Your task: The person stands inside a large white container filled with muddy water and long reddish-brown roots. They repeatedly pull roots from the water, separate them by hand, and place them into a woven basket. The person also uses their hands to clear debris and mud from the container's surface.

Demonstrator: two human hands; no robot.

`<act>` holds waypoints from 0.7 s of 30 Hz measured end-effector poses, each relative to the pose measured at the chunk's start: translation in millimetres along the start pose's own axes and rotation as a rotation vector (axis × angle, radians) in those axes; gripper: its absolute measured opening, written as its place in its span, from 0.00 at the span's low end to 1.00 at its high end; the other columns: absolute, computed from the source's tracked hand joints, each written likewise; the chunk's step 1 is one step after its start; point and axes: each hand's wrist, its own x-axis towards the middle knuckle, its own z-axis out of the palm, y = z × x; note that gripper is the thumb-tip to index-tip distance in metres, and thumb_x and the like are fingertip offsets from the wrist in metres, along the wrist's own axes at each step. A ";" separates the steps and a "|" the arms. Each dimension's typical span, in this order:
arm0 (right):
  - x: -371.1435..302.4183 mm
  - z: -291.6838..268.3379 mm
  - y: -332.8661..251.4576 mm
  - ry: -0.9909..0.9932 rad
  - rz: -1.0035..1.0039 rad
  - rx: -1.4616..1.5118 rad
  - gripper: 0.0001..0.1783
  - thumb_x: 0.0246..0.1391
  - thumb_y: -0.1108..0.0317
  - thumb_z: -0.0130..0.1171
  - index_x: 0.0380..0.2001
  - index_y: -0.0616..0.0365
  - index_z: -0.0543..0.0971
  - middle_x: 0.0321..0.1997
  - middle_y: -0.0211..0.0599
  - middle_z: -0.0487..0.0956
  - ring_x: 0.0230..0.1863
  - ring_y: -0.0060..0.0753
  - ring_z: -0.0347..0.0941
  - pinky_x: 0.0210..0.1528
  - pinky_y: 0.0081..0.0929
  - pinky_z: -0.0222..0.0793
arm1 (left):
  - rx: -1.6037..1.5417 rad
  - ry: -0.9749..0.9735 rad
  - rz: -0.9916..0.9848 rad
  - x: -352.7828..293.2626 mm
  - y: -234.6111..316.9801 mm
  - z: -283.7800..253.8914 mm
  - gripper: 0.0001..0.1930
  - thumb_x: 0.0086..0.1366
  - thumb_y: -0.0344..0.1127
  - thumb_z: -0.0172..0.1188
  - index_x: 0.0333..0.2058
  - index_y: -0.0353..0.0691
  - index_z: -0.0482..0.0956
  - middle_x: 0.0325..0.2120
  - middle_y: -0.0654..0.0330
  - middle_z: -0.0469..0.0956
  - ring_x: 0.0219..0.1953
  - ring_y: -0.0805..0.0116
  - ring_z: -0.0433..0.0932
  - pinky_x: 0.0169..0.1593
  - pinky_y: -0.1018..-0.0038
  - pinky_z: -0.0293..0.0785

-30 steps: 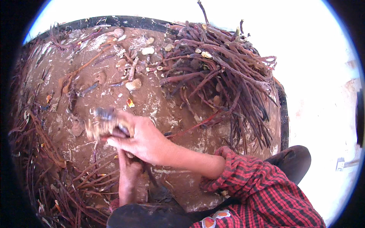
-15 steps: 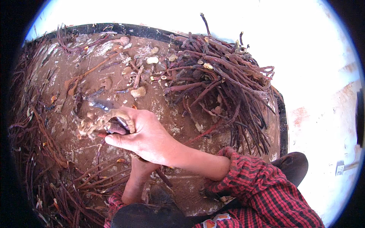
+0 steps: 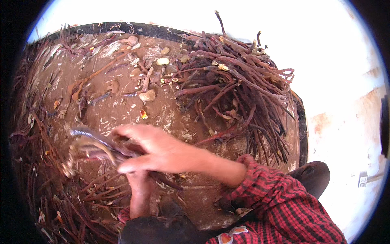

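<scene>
A bundle of long, thin, reddish-brown roots [image 3: 95,148] is held up in front of me, its pale, ragged ends pointing left. My right hand [image 3: 152,148] reaches across it from above, fingers on the far side and thumb on the near side, slightly blurred. Below it, my left hand [image 3: 138,177] comes up from the lower edge and meets the bundle's underside. Its fingers are hidden behind the right hand and the roots, but it appears closed round the bundle. The darker tail ends of the bundle stick out to the right, under my right wrist.
A large heap of similar roots [image 3: 239,87] lies at the far right. Loose roots [image 3: 77,207] spread over the left and near left. Pale cut pieces [image 3: 147,95] and bits lie on the dirty brown surface [image 3: 122,110], which has a black rim [image 3: 162,31]. My dark-clad knee [image 3: 162,229] is at the bottom.
The bundle has moved slightly left and down, with its ends fanned further out. My right hand has loosened, its thumb and fingers wider apart, and a small orange-yellow scrap beyond it is now uncovered.
</scene>
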 end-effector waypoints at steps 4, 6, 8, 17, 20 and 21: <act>-36.7 -26.8 51.5 0.057 0.196 -0.172 0.31 0.52 0.52 0.57 0.53 0.64 0.70 0.53 0.51 0.73 0.56 0.45 0.68 0.58 0.33 0.62 | -0.132 -0.360 0.163 29.2 34.6 -11.2 0.11 0.64 0.40 0.55 0.37 0.41 0.66 0.25 0.65 0.64 0.29 0.72 0.66 0.44 0.65 0.70; -61.1 -40.1 72.8 -0.022 0.336 -0.384 0.24 0.56 0.55 0.54 0.49 0.61 0.72 0.44 0.48 0.77 0.47 0.46 0.73 0.49 0.35 0.67 | -0.226 -0.290 0.164 42.0 47.7 -19.5 0.09 0.66 0.40 0.52 0.35 0.43 0.65 0.23 0.67 0.61 0.29 0.72 0.64 0.50 0.62 0.66; -86.6 -51.0 97.6 -0.013 0.379 -0.406 0.20 0.57 0.56 0.53 0.43 0.62 0.76 0.38 0.48 0.78 0.42 0.48 0.74 0.43 0.36 0.68 | -0.273 -0.256 0.155 54.0 46.5 -24.7 0.09 0.66 0.40 0.51 0.34 0.43 0.64 0.23 0.67 0.61 0.30 0.72 0.65 0.52 0.61 0.65; -85.5 -38.4 105.8 0.176 0.532 -0.578 0.16 0.55 0.55 0.52 0.28 0.58 0.76 0.28 0.48 0.76 0.36 0.56 0.72 0.36 0.47 0.65 | -0.336 -0.088 0.118 58.6 43.0 -36.0 0.09 0.67 0.38 0.50 0.29 0.43 0.65 0.22 0.67 0.63 0.29 0.72 0.65 0.52 0.63 0.67; -79.1 -38.5 108.5 0.251 0.607 -0.590 0.16 0.55 0.55 0.52 0.28 0.58 0.76 0.27 0.50 0.76 0.35 0.56 0.72 0.36 0.46 0.65 | -0.181 -0.206 0.231 41.3 59.6 -14.2 0.08 0.67 0.37 0.50 0.30 0.43 0.65 0.22 0.66 0.62 0.29 0.72 0.65 0.51 0.62 0.67; -77.1 -39.9 111.7 0.277 0.612 -0.597 0.16 0.55 0.55 0.52 0.28 0.58 0.77 0.27 0.50 0.76 0.35 0.57 0.72 0.36 0.46 0.65 | -0.164 -0.228 0.241 38.3 58.4 -9.1 0.07 0.66 0.37 0.51 0.32 0.42 0.66 0.22 0.66 0.62 0.28 0.72 0.65 0.49 0.61 0.68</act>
